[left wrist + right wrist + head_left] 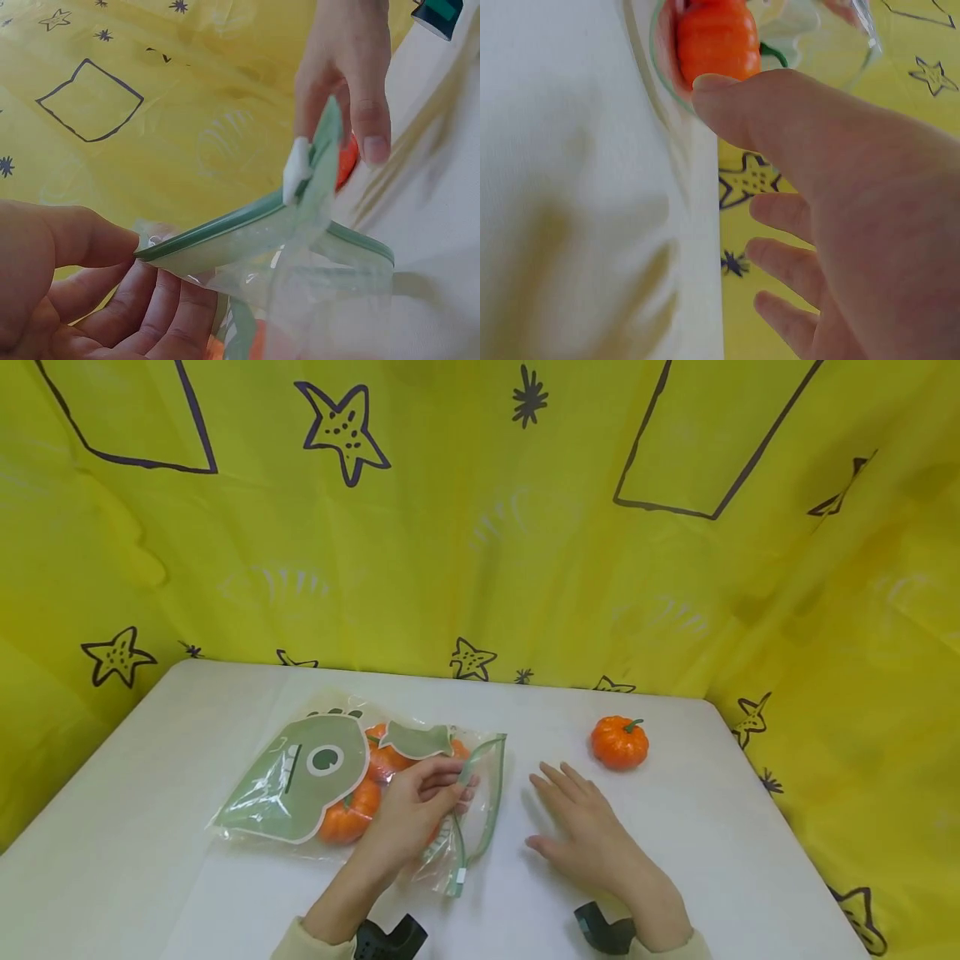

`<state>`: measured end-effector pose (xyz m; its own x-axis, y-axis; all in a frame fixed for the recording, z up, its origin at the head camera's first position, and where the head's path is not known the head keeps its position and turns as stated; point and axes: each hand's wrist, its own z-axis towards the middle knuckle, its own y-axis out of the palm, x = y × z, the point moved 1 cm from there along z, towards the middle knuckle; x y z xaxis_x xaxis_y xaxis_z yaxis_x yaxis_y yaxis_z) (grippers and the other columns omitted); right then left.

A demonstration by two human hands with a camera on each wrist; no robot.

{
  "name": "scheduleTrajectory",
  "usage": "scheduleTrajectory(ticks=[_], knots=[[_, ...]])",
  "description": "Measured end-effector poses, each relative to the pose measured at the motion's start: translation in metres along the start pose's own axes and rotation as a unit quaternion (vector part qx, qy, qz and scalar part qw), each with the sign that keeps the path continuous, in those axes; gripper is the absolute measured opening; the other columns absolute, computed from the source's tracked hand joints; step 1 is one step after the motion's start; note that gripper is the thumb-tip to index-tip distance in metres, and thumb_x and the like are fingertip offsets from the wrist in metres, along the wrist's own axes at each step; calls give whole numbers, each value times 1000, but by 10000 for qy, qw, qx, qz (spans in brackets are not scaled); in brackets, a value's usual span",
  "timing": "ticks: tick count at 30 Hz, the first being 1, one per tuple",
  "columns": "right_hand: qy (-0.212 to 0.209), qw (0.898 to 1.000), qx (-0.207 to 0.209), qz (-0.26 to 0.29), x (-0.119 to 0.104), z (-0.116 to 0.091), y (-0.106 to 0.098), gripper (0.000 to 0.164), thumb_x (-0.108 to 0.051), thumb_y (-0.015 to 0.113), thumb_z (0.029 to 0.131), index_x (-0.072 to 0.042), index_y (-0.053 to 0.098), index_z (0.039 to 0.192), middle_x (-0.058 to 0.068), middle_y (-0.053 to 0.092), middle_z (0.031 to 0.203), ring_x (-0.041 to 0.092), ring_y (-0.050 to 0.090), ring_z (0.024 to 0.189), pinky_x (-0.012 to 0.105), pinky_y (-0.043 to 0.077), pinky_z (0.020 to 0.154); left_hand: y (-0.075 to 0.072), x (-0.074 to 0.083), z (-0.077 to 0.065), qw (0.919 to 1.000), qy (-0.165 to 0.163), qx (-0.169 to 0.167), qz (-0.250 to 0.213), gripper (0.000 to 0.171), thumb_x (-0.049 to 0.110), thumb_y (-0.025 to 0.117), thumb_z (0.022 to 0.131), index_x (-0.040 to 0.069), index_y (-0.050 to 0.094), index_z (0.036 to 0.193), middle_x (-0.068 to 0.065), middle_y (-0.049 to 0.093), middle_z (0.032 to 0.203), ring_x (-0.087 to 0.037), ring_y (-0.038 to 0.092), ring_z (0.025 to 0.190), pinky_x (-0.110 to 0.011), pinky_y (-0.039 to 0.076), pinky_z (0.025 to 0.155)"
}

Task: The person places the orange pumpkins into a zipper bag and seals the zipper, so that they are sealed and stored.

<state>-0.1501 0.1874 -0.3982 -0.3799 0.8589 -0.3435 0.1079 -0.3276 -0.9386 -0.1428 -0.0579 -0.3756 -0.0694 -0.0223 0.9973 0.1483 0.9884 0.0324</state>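
Note:
A clear zip bag (315,793) with a green cartoon creature printed on it lies on the table, holding several small orange pumpkins (350,810). My left hand (420,802) pinches the green zip edge (217,229) of the bag between thumb and fingers, and the mouth gapes toward the right. A white slider (297,171) sits at one end of the zip. My right hand (588,831) is over the table right of the mouth, fingers spread, holding nothing. Beyond it stands a loose orange pumpkin (619,742). Through the mouth, the right wrist view shows a pumpkin (718,37) inside.
The white table (247,902) ends at a yellow curtain (480,527) with dark star drawings, which hangs behind it and at both sides. A black wrist camera mount (390,937) is on each wrist, near the front of the head view.

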Motion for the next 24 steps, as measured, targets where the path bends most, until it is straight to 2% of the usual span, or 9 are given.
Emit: scheduleTrajectory(ticks=[4,8,13,15,18,24], knots=[[266,9990,333,100,13,2,-12,74,-35,75,86,-11,44,148,12,33,160,42,21,149,65,18,118,0,1,0,9999,96,-72,-57,30,1,59,96,-2,60,125,-21,67,115,-25,70,99,-24,59,82],[373,9943,975,226,33,4,-24,67,-27,73,87,-4,46,144,21,31,158,48,23,145,70,20,114,1,0,0,9998,118,-97,-96,30,0,58,96,-3,60,125,-20,68,115,-27,69,99,-24,59,82],[1194,9782,1577,631,63,5,-35,63,-18,67,92,3,39,144,29,11,160,53,13,143,75,27,107,5,-3,2,9998,139,-151,-10,30,0,58,96,-3,60,125,-20,66,114,-26,70,99,-23,59,82],[1574,9717,1559,825,71,4,-37,68,-18,65,93,2,32,148,28,-2,162,55,6,144,78,26,104,5,-3,3,9997,171,-142,54,30,1,59,96,-3,60,125,-20,66,113,-24,70,97,-24,59,81],[1763,9685,1439,1015,78,6,-33,73,-19,66,93,1,27,151,28,-11,162,55,-1,145,78,21,107,5,-5,3,9997,144,-74,187,30,2,59,96,-1,61,125,-19,66,111,-20,70,95,-24,59,80],[1831,9703,1090,1147,81,13,-23,77,-21,65,93,-2,22,155,24,-12,163,53,-2,147,76,16,111,4,-8,2,9997,64,-34,251,29,3,59,96,0,62,125,-17,67,112,-20,71,97,-24,59,81]])
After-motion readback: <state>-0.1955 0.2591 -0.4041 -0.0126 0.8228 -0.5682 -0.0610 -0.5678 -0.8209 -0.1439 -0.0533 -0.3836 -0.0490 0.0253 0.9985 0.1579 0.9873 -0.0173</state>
